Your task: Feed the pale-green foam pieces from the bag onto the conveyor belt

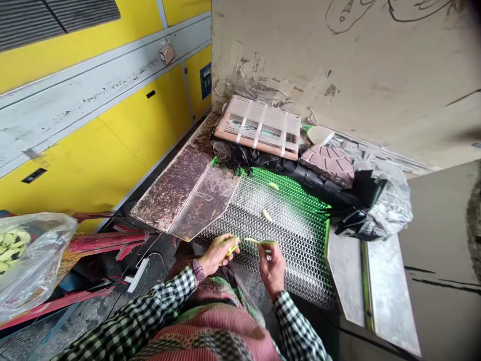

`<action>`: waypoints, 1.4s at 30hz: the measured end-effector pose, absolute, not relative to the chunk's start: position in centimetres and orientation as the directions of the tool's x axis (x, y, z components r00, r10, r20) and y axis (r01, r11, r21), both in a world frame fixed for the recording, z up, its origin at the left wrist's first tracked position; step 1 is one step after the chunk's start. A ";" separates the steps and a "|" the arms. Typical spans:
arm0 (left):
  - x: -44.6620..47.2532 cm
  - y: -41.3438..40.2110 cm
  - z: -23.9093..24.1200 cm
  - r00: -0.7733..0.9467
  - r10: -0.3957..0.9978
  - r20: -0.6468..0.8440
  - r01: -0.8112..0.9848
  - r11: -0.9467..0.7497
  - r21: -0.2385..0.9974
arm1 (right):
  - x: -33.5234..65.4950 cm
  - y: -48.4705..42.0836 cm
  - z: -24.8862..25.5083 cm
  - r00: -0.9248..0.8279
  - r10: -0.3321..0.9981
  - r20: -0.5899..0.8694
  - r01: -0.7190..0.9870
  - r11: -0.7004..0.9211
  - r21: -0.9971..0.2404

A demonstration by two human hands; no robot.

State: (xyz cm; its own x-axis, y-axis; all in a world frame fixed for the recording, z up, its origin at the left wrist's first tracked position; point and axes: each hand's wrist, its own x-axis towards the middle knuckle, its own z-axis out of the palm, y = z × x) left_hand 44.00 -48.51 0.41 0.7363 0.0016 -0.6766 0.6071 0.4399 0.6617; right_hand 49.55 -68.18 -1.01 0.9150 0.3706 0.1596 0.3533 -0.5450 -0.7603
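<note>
My left hand (220, 251) is closed around a small yellow-green piece (232, 249), whose exact kind I cannot make out. In the fingers of my right hand (272, 266) is a thin yellow-green strip (252, 240), its free end pointing toward the left hand. Both hands are over the near end of a metal mesh conveyor belt (300, 255). Farther up the mesh lie two curved yellow-green pieces, a nearer piece (267, 215) and a farther piece (273, 186).
A clear plastic bag (48, 235) of yellow-green pieces sits at left by a red metal frame (108, 243). Black plastic sheeting (285, 170) hangs at the machine opening, under a slatted panel (259, 125) and a pinkish stone-like block (328, 163). Metal side plates (347, 271) flank the belt.
</note>
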 end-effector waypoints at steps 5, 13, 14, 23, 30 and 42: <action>44.3 -48.5 0.7 0.757 0.028 -0.653 0.578 0.436 0.690 | 51.3 -71.4 -3.2 0.839 0.470 0.275 0.543 -0.691 -0.477; 44.8 -49.5 1.5 0.890 -0.046 -0.454 0.453 -0.027 0.891 | 49.9 -67.8 1.5 0.838 0.511 -0.188 0.077 -0.453 -0.888; 44.9 -49.7 1.6 0.910 -0.034 -0.413 0.408 -0.101 0.908 | 49.8 -67.2 1.7 0.814 0.533 -0.231 0.018 -0.420 -0.908; 44.9 -49.0 1.2 0.858 -0.026 -0.514 0.512 0.142 0.847 | 51.3 -69.1 -2.4 0.971 0.241 0.014 0.160 -0.598 -0.785; 44.9 -48.7 0.9 0.754 -0.009 -0.656 0.566 0.515 0.644 | 50.7 -71.9 -4.1 0.784 0.570 0.246 0.616 -0.664 -0.425; 44.7 -49.9 2.1 0.829 -0.052 -0.558 0.560 0.083 0.824 | 49.2 -66.7 1.8 0.837 0.489 -0.243 -0.003 -0.441 -0.898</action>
State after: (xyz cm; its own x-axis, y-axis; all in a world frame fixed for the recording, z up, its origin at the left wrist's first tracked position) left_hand 44.71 -49.94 2.10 0.8285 -0.0520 -0.5576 0.5600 0.0833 0.8243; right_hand 49.18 -66.74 1.78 0.8374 0.4895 -0.2432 -0.0032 -0.4405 -0.8977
